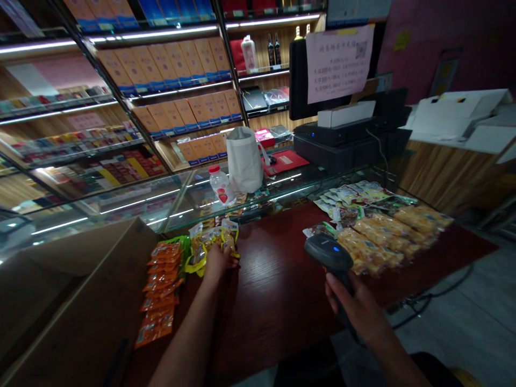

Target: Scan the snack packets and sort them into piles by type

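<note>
In the head view my right hand (357, 298) is wrapped round the handle of a dark grey barcode scanner (328, 251), which shows a small blue light on top. The scanner's head points toward the middle of the dark red table (266, 290). At the far left part of the table, my left hand (220, 262) has its fingers curled on a yellow snack packet (229, 239) in a small group of such packets. Its fingertips are partly hidden among them. Just left of that hand lie a green packet (185, 250) and a row of orange snack packets (159, 293).
Clear-wrapped yellowish snack packs (374, 242) and pale green packets (350, 193) cover the table's right side. An open cardboard box (88, 301) stands at left. Behind is a glass counter (181, 201) with a red-capped bottle (221, 185), a white bag (244, 161) and a monitor (298, 80).
</note>
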`<action>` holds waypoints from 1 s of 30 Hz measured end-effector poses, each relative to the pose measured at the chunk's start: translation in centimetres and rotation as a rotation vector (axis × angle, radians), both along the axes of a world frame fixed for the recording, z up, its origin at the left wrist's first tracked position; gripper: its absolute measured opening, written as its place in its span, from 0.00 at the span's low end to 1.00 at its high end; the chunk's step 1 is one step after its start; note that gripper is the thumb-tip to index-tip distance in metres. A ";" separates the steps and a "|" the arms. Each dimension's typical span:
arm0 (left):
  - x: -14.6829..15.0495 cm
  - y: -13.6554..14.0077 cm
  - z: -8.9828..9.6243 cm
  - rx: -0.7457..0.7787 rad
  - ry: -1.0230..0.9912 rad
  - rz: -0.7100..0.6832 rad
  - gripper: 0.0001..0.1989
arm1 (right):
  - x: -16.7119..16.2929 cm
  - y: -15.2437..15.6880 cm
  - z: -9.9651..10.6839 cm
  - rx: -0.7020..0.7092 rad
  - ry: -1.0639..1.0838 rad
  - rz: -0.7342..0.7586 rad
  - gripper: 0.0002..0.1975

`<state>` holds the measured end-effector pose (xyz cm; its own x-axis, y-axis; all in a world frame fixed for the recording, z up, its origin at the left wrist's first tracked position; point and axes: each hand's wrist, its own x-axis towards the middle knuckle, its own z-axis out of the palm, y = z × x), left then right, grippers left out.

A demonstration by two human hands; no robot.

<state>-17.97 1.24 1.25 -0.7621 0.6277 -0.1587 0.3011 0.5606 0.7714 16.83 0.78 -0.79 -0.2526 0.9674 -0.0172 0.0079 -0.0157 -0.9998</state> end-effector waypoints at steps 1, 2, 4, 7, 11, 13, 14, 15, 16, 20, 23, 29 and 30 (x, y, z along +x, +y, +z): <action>0.2 0.1 0.0 -0.039 0.081 0.011 0.14 | 0.0 0.0 -0.1 -0.003 0.009 -0.001 0.22; 0.4 0.2 0.1 -0.075 0.168 0.021 0.17 | 0.1 0.1 -0.1 -0.008 0.015 -0.005 0.22; 0.9 0.1 0.3 -0.139 0.332 0.031 0.20 | 0.3 0.2 0.0 -0.017 0.024 -0.013 0.22; 1.4 -0.1 0.9 -0.241 0.506 0.011 0.18 | 0.5 0.2 0.1 -0.023 0.033 -0.019 0.23; 1.7 -0.7 2.0 -0.470 0.749 -0.108 0.21 | 0.8 0.1 0.1 -0.043 0.047 -0.015 0.23; 2.0 -1.0 2.7 -0.525 0.817 -0.136 0.23 | 1.1 0.2 0.3 -0.045 0.065 -0.015 0.23; 2.3 -1.1 2.9 -0.531 0.840 -0.137 0.23 | 1.2 0.2 0.4 -0.040 0.075 -0.014 0.22; 2.7 -1.2 3.1 -0.525 0.861 -0.139 0.23 | 1.5 0.2 0.6 -0.033 0.082 -0.013 0.22; 3.2 -1.1 3.2 -0.502 0.880 -0.151 0.23 | 1.7 0.3 0.9 -0.029 0.085 -0.015 0.22; 5.9 -0.3 2.5 -0.315 0.905 -0.342 0.23 | 3.6 1.0 2.1 -0.032 0.060 -0.089 0.23; 7.4 0.9 1.1 -0.197 0.871 -0.519 0.20 | 5.5 1.5 2.6 -0.017 0.045 -0.148 0.23; 9.9 4.6 -1.5 0.017 0.620 -0.769 0.15 | 8.4 2.0 2.9 0.016 0.056 -0.303 0.21; 10.7 5.5 -1.9 0.084 0.542 -0.809 0.15 | 8.6 2.2 3.0 0.018 0.061 -0.313 0.21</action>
<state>-7.26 6.70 -0.62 -0.0529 0.9864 0.1556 0.8961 -0.0219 0.4434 25.41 2.95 2.17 0.0574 0.9983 0.0062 -0.0542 0.0093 -0.9985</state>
